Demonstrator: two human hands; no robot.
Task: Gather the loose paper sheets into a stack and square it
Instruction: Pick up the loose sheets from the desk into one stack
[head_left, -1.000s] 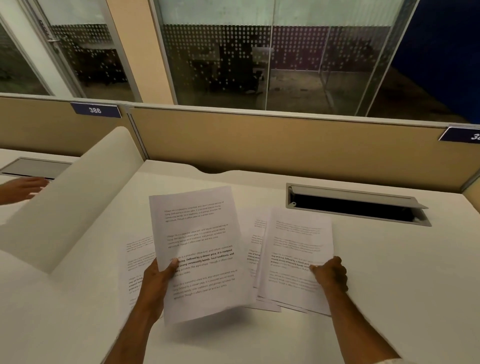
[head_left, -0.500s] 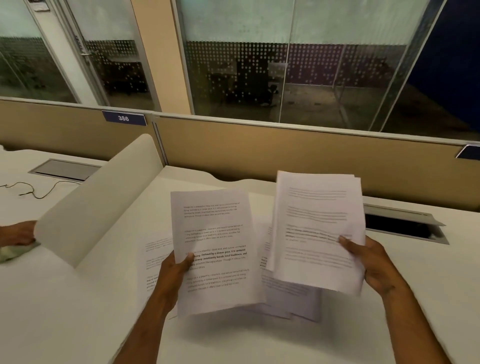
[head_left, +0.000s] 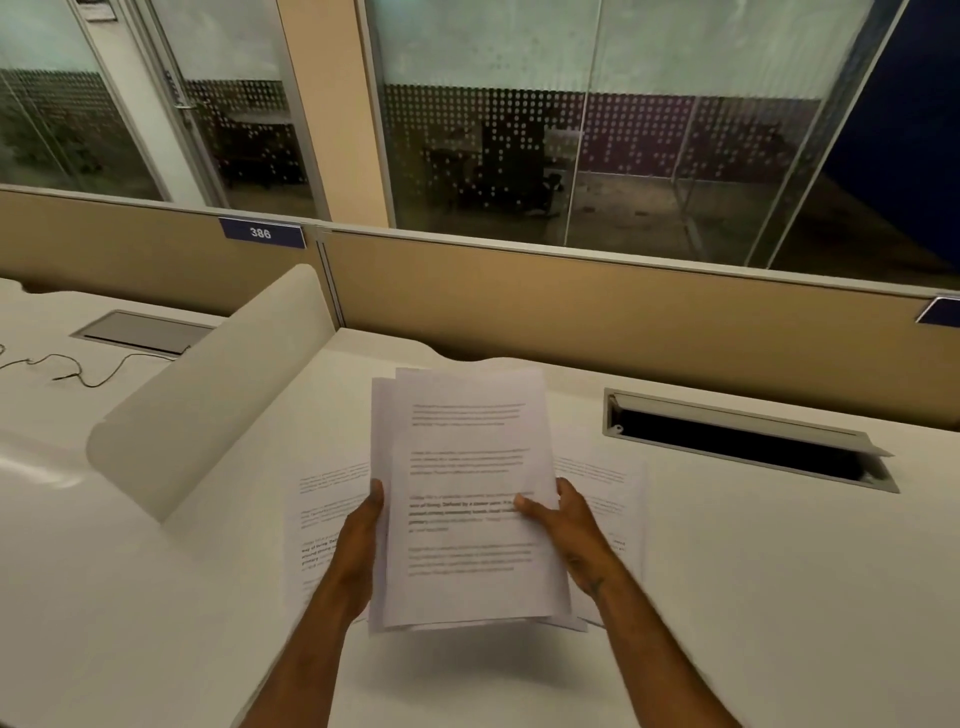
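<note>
Both my hands hold a stack of printed paper sheets (head_left: 462, 467) lifted above the white desk (head_left: 753, 597). My left hand (head_left: 363, 535) grips its left edge, thumb on top. My right hand (head_left: 563, 519) grips the right edge, thumb on the top page. The sheets' edges are offset at the top and left. One loose sheet (head_left: 327, 519) lies flat on the desk to the left, under my left wrist. Another loose sheet (head_left: 608, 499) lies to the right, partly covered by my right hand and the stack.
A curved white divider (head_left: 208, 415) slants along the desk's left side. An open cable hatch (head_left: 743, 441) is sunk into the desk at the right rear. A tan partition (head_left: 623, 306) closes the back. A cable (head_left: 78, 371) lies on the neighbouring desk.
My two hands have come together: the sheets from my right hand now lie on top of the sheet in my left, forming one stack. The view has tilted up slightly.
</note>
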